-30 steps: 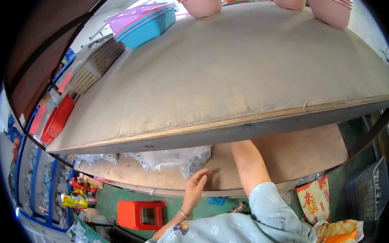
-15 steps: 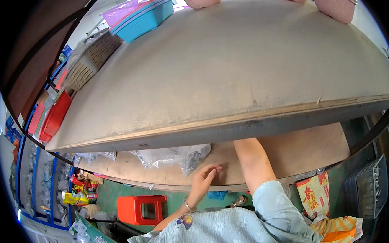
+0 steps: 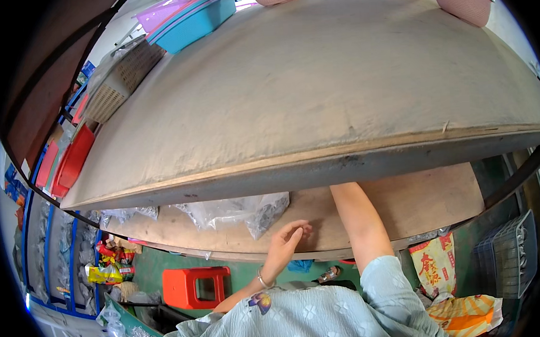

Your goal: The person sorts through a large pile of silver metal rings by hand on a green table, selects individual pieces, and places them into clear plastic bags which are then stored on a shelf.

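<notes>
The left hand [image 3: 289,240] was at the near edge of the low board [image 3: 431,206], with its fingers loosely bent and a narrow gap by the thumb. I cannot tell how the right hand was, because it was hidden under the top board [image 3: 291,95]; only the right arm [image 3: 366,224] showed, to the right of the left hand.

The clear bag [image 3: 239,212] lay on the low board, just past the left hand and a bit to its left. It looked like it had shiny silver bits in it. Its far part was hidden under the top board.

A bracelet [image 3: 262,280] was on the wrist, just below the left hand. The red stool [image 3: 178,290] stood on the green floor [image 3: 148,267], lower down and to the left of that hand. Well off to its right were a cream bag [image 3: 436,269] with red marks and a blue crate [image 3: 506,257]. Up past both hands, a blue tub [image 3: 197,28] and pink baskets [image 3: 464,0] sat on the far part of the top board.
</notes>
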A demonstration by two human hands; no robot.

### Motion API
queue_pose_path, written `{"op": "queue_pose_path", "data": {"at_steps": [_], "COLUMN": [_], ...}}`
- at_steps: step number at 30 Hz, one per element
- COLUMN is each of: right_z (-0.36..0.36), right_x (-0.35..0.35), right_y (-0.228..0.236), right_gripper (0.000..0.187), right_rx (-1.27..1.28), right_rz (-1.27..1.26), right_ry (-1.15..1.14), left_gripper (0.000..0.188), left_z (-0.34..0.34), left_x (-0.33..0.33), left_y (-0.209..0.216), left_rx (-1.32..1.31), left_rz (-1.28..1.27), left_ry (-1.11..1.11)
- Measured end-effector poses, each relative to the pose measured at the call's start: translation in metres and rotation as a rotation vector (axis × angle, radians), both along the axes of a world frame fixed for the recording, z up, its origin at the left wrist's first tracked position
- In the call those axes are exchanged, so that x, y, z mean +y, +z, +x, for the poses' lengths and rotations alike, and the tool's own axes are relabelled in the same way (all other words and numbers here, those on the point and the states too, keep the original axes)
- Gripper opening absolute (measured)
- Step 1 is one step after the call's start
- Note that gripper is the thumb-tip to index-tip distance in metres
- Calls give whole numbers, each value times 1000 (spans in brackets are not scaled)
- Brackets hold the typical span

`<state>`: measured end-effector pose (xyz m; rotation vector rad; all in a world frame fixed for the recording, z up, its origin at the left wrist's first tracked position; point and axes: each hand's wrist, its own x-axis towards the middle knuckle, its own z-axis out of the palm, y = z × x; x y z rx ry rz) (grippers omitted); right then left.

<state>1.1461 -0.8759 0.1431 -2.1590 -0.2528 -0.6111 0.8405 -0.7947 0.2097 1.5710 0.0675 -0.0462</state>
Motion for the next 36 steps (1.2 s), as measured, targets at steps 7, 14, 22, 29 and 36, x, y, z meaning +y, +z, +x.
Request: {"op": "queue_pose_path", "data": {"at_steps": [7, 14, 22, 29, 36], "right_z": [-15, -26, -81, -245, -347], "right_x": [23, 51, 36, -58, -100], "right_y": [8, 19, 46, 110, 57], "right_gripper": [12, 11, 11, 16, 18], "right_rx": [-54, -101, -119, 162, -456], "right_rz": [-115, -249, -393, -490, 197], "right_ry": [27, 69, 140, 353, 332], "left_gripper": [26, 26, 25, 18, 37], "left_z": [2, 4, 7, -12, -42], "left_x": [-10, -15, -21, -29, -83], "left_y": [1, 0, 2, -11, -33], "left_rx": [-7, -2, -32, 65, 331], "left_rz": [-14, -2, -1, 64, -533], "left_ry": [-38, -87, -123, -72, -621]}}
